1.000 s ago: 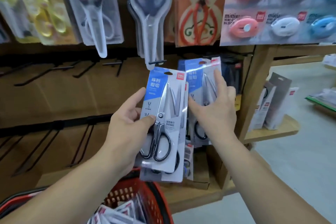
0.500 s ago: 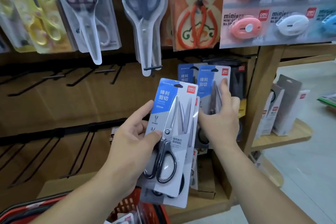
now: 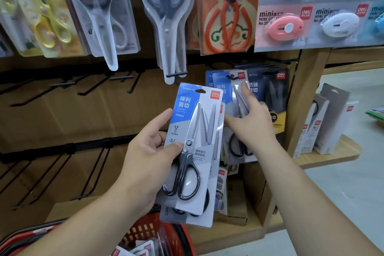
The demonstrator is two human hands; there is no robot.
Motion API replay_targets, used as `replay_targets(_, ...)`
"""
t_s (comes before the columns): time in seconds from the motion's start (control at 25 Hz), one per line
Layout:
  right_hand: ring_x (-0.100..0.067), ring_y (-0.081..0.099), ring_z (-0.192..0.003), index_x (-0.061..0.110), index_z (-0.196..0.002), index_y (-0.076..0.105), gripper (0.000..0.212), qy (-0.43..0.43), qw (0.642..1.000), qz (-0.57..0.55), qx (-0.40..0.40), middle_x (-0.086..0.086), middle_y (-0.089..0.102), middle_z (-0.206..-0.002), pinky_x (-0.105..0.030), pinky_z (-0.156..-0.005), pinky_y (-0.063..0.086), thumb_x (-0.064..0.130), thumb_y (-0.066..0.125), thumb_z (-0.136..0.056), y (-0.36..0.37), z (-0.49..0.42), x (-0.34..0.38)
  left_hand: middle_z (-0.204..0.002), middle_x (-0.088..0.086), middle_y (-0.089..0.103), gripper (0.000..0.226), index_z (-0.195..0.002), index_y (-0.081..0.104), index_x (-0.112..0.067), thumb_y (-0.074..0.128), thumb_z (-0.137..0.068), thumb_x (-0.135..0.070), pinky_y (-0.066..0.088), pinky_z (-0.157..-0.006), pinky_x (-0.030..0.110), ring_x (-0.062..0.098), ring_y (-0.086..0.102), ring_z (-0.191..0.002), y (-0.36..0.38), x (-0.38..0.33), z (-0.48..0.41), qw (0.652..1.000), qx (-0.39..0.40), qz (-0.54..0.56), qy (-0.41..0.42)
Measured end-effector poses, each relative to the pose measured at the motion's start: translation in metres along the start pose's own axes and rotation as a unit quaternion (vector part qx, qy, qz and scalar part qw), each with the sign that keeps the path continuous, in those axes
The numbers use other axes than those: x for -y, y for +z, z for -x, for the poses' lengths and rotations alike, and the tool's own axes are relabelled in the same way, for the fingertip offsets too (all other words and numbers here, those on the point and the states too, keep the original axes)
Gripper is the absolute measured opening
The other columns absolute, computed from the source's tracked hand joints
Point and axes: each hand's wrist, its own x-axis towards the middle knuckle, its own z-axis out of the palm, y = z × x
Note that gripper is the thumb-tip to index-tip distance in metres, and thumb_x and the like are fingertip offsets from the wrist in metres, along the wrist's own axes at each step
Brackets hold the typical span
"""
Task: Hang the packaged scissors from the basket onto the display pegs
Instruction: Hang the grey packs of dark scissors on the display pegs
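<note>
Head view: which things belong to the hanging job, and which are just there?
Job: blue-and-white carded scissors in left hand; matching pack on peg, touched by right hand; red plastic basket.
Just there: pink oval mini cutters; orange-handled scissors.

Glossy plastic scissors pack (image 3: 195, 147), shiny metal blades, red plastic basket (image 3: 158, 233), probably wooden shelf (image 3: 332, 151)

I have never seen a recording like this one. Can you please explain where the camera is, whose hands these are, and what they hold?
There is no machine here. A person wears one camera on the head, looking forward and down, so you see their own two arms. The left hand grips a stack of packaged scissors. The right hand rests with straight fingers on a similar pack hanging on the shop display. Bare black pegs stick out at the left. A red basket with more packs is below.
</note>
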Motion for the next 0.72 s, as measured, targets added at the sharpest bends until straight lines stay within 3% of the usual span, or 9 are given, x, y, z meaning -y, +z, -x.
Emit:
replay_targets(0.12, -0.026, 0.053, -0.132, 0.043, -0.158, 0.04, 0.075, 0.005, 1.0, -0.015, 0.006, -0.007, 0.045, -0.151, -0.043, -0.107, 0.05, 0.051, 0.074, -0.091, -0.005, -0.005, 0.009, -0.108, 0.007, 0.079, 0.065, -0.15, 0.052, -0.039, 0.063, -0.101, 0.003, 0.061, -0.094, 0.051, 0.024, 0.078, -0.102, 0.002, 0.0, -0.003, 1.0, 0.005, -0.003, 0.004)
replay_targets(0.24, -0.023, 0.068, -0.105, 0.028, -0.117, 0.073, 0.021, -0.056, 0.993, -0.064, -0.08, 0.0, 0.067, -0.109, -0.039, -0.091, 0.058, 0.037, 0.061, -0.103, -0.017, 0.003, 0.025, -0.105, 0.005, 0.08, 0.063, -0.147, 0.054, -0.04, 0.063, -0.101, 0.003, 0.06, -0.096, 0.053, 0.024, 0.078, -0.102, 0.008, -0.001, -0.008, 1.0, -0.006, -0.006, 0.021)
replay_targets(0.32, -0.027, 0.076, -0.09, 0.02, -0.113, 0.072, 0.024, -0.015, 0.981, -0.193, 0.0, -0.006, 0.076, -0.095, -0.042, -0.079, 0.065, 0.036, 0.056, -0.107, -0.028, 0.008, 0.04, -0.102, 0.002, 0.08, 0.062, -0.143, 0.054, -0.042, 0.061, -0.102, 0.004, 0.061, -0.096, 0.054, 0.022, 0.079, -0.1, 0.021, -0.001, -0.013, 0.999, -0.02, 0.004, 0.033)
replay_targets(0.44, -0.031, 0.078, -0.091, 0.027, -0.137, 0.061, 0.032, 0.018, 0.952, -0.272, 0.14, -0.011, 0.08, -0.102, -0.05, -0.079, 0.066, 0.021, 0.061, -0.105, -0.04, 0.013, 0.044, -0.105, 0.001, 0.081, 0.062, -0.152, 0.048, -0.034, 0.057, -0.104, 0.004, 0.061, -0.095, 0.053, 0.023, 0.078, -0.103, 0.047, -0.003, -0.022, 0.997, -0.021, 0.047, 0.053)
replay_targets(0.56, -0.028, 0.079, -0.091, 0.032, -0.145, 0.053, 0.057, -0.009, 0.943, -0.303, 0.138, -0.012, 0.081, -0.102, -0.045, -0.076, 0.066, 0.001, 0.067, -0.099, -0.045, 0.017, 0.038, -0.113, -0.001, 0.08, 0.049, -0.143, 0.054, -0.026, 0.056, -0.104, 0.004, 0.063, -0.091, 0.045, 0.02, 0.077, -0.106, 0.066, -0.004, -0.027, 0.995, 0.013, 0.079, 0.06)
replay_targets(0.72, -0.03, 0.079, -0.096, 0.041, -0.129, 0.062, 0.047, -0.013, 0.934, -0.353, 0.052, -0.007, 0.081, -0.103, -0.053, -0.085, 0.064, 0.004, 0.065, -0.101, -0.041, 0.016, 0.028, -0.109, 0.002, 0.078, 0.028, -0.121, 0.064, -0.018, 0.062, -0.102, 0.002, 0.065, -0.08, 0.034, 0.019, 0.077, -0.1, 0.059, -0.002, -0.031, 0.997, -0.028, 0.04, 0.059)
